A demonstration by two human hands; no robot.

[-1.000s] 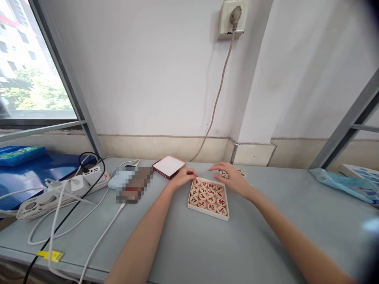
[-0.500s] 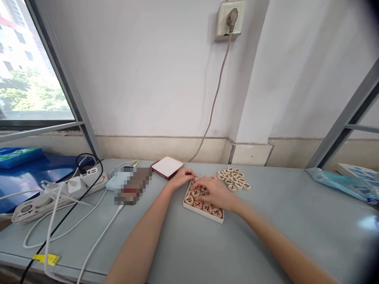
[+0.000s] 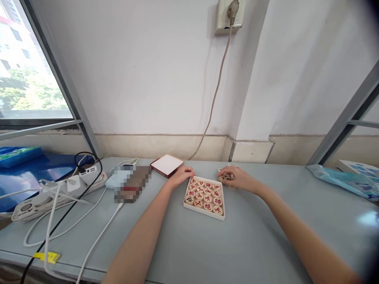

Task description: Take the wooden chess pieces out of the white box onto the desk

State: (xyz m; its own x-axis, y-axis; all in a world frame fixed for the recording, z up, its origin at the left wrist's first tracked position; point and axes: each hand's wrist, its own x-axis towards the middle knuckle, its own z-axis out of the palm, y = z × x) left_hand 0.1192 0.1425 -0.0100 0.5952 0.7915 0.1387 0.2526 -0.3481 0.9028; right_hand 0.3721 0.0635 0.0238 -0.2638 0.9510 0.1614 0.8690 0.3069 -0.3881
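A shallow white box (image 3: 204,213) of round Chinese chess pieces sits on the desk before me. Red characters mark most of the pieces, and a black-marked piece (image 3: 189,200) fills the near-left corner. My left hand (image 3: 181,176) has its bent fingers at the box's far-left corner, steadying it. Beyond the box to the right, my right hand (image 3: 239,179) is over a group of loose black-marked pieces (image 3: 227,176), its thumb and fingers apart around some of them. That hand hides most of the group.
A dark red lid (image 3: 167,165) with a white inside lies behind my left hand. To the left are a power strip (image 3: 59,193), tangled white and black cables, and a blurred-out item (image 3: 133,185). A blue plastic bag (image 3: 340,181) lies at the right.
My right hand has moved from above the box to the loose pieces at the right, uncovering the rows in the box. My left hand has stayed at the box's corner.
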